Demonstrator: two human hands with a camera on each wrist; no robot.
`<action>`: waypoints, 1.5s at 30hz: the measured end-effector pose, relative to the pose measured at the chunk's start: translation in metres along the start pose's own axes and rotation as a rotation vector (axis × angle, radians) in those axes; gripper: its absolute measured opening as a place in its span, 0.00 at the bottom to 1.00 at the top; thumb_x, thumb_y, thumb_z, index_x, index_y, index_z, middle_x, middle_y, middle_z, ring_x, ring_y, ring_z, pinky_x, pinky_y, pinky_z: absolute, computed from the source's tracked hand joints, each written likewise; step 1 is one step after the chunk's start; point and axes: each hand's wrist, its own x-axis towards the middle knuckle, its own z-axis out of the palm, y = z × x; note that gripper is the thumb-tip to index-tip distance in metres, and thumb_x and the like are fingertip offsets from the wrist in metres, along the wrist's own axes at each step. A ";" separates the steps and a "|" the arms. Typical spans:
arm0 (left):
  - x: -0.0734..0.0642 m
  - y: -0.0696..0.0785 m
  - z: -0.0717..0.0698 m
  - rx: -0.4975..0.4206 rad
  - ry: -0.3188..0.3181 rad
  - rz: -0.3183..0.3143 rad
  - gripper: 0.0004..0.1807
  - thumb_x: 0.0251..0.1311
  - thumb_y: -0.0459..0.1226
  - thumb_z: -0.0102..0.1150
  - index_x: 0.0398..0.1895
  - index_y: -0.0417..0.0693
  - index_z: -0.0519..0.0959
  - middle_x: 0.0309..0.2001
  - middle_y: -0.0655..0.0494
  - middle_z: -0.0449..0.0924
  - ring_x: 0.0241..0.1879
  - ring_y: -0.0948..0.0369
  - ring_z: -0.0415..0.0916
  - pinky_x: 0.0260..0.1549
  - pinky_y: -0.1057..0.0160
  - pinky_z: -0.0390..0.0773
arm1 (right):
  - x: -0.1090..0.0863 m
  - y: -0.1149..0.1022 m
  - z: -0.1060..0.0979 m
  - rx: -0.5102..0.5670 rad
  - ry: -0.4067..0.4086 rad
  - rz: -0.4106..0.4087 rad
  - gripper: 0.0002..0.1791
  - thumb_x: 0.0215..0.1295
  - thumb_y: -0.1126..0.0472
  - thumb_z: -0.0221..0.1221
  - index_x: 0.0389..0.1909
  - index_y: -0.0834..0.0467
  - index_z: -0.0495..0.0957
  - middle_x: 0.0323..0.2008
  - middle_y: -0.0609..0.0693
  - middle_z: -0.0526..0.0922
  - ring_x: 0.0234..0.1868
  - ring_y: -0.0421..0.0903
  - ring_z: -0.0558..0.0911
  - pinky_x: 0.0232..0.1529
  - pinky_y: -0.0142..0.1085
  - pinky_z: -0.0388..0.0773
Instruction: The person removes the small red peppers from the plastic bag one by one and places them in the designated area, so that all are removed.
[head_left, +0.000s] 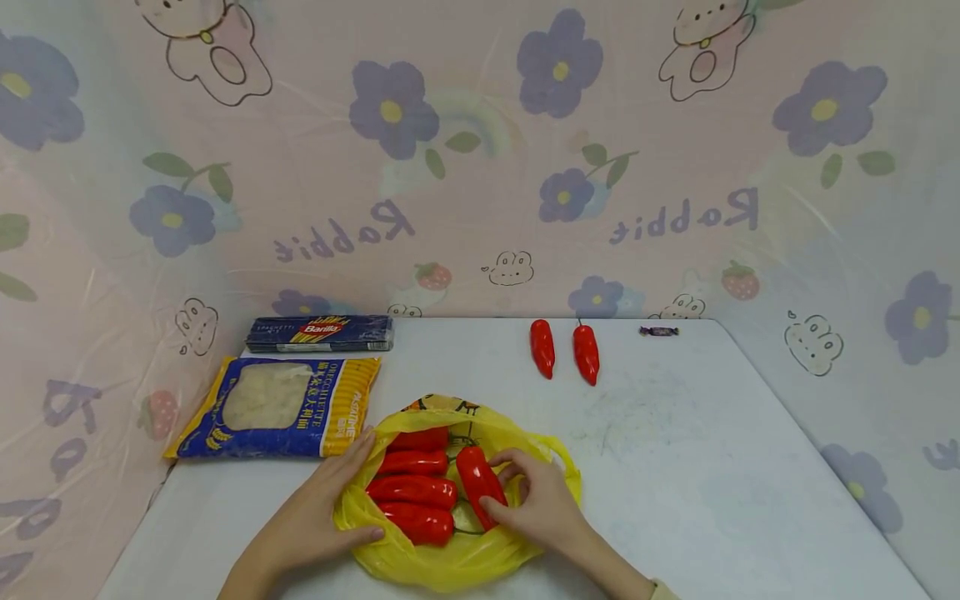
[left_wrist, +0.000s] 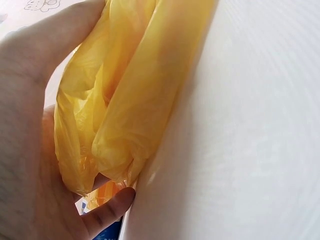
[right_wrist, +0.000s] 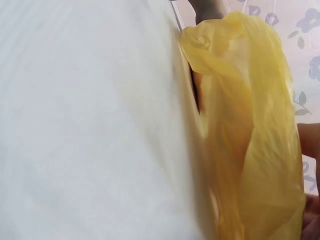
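A yellow plastic bag (head_left: 442, 571) stands with its mouth open on the white table, several red chili peppers (head_left: 412, 492) lying in its left part. At the bag's left side is my left hand (head_left: 311, 521), thumb and fingers spread around the plastic; the left wrist view also shows this hand (left_wrist: 55, 130) about the yellow plastic. Inside the right part of the mouth, my right hand (head_left: 543, 500) pinches another red chili pepper (head_left: 478, 482) between thumb and fingers. In the right wrist view the bag (right_wrist: 250, 130) hides most of that hand.
Two red chili peppers (head_left: 542, 350) lie toward the back of the table (head_left: 712, 458), with a small wrapped candy (head_left: 659, 332) to their right. At the left are a blue and yellow pasta bag (head_left: 273, 407) and a dark blue pasta box (head_left: 318, 333). Printed cloth (head_left: 480, 192) encloses the table.
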 end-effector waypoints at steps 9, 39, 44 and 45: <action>0.001 0.002 -0.001 0.017 0.019 0.047 0.63 0.51 0.72 0.70 0.87 0.68 0.50 0.86 0.59 0.52 0.80 0.41 0.59 0.68 0.29 0.70 | 0.002 -0.012 -0.006 -0.002 0.096 -0.007 0.18 0.59 0.56 0.76 0.49 0.48 0.83 0.34 0.37 0.86 0.19 0.36 0.70 0.21 0.27 0.70; 0.001 0.001 0.001 0.011 0.012 0.041 0.64 0.50 0.72 0.71 0.87 0.70 0.50 0.85 0.58 0.53 0.79 0.41 0.61 0.67 0.29 0.71 | 0.014 -0.035 -0.035 0.069 0.339 -0.106 0.21 0.59 0.59 0.78 0.51 0.52 0.83 0.35 0.46 0.90 0.14 0.34 0.64 0.13 0.29 0.65; 0.000 0.002 0.000 0.018 0.015 0.050 0.64 0.50 0.72 0.71 0.87 0.69 0.50 0.85 0.57 0.54 0.78 0.40 0.62 0.66 0.29 0.72 | 0.015 -0.034 -0.050 0.085 0.357 -0.034 0.20 0.59 0.58 0.78 0.50 0.52 0.83 0.37 0.49 0.90 0.13 0.36 0.65 0.13 0.29 0.64; -0.001 0.003 0.000 0.017 0.014 0.052 0.64 0.51 0.71 0.71 0.87 0.68 0.50 0.85 0.57 0.54 0.78 0.40 0.62 0.66 0.29 0.72 | 0.015 -0.034 -0.053 0.085 0.363 -0.020 0.20 0.59 0.58 0.78 0.50 0.52 0.83 0.37 0.50 0.90 0.13 0.37 0.65 0.13 0.29 0.65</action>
